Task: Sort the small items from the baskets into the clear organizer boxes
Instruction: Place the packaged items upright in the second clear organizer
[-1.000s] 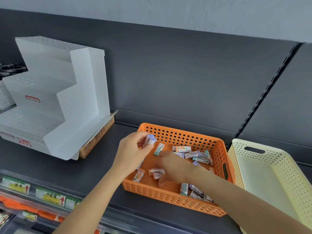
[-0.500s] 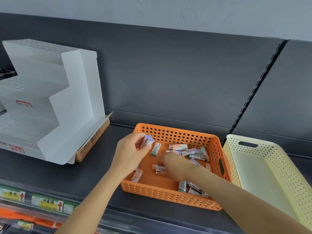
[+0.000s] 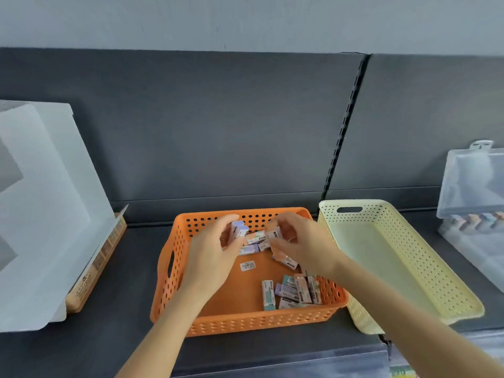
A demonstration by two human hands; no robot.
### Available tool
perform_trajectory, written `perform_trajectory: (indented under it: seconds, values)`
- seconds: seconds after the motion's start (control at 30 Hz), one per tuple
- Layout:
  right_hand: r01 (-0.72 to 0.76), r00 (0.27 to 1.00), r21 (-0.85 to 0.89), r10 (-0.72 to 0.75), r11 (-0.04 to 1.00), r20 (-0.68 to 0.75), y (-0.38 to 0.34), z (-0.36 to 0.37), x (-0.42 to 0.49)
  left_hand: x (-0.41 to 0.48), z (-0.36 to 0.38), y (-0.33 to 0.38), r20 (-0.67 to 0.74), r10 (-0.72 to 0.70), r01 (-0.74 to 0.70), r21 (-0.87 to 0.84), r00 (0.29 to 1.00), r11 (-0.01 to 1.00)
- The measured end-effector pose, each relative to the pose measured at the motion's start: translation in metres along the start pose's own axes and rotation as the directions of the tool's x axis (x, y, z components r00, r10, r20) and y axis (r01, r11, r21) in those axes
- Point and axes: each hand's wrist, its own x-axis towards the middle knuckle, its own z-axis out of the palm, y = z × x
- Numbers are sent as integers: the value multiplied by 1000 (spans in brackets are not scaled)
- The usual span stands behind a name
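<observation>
Over the orange basket, toward 12 o'clock, the left hand grips purple packets. The right hand, now lifted off the basket floor, pinches another packet. The clear box sits at 3 o'clock, so delivery looks next.

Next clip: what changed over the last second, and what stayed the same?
The right hand rose from the floor of the orange basket and now pinches an eraser beside the left hand. The left hand still grips its purple erasers. The orange basket and the cream basket sit as before.
</observation>
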Motion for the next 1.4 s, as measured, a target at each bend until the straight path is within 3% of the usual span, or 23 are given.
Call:
perform_trajectory:
  seconds: [0.2, 0.5, 0.87, 1.1, 1.4]
  values:
    - [-132, 981, 131, 148, 983, -122, 18, -36, -36, 5, 37, 40, 141, 129, -116, -98, 982, 988]
    - [-186, 905, 229, 258, 955, -339, 72, -114, -104, -3, 109, 129, 236, 275, -241, -163, 932, 957]
    - [-285, 815, 307, 398, 908, -420, 197, -237, -222, -48, 247, 270, 294, 274, -158, -362, 916, 919]
    - [-354, 754, 331, 476, 875, -452, 259, -291, -279, -62, 316, 331, 308, 279, -174, -328, 910, 929]
    - [-384, 700, 361, 523, 850, -486, 318, -331, -277, -29, 392, 370, 322, 297, -179, -348, 899, 920]
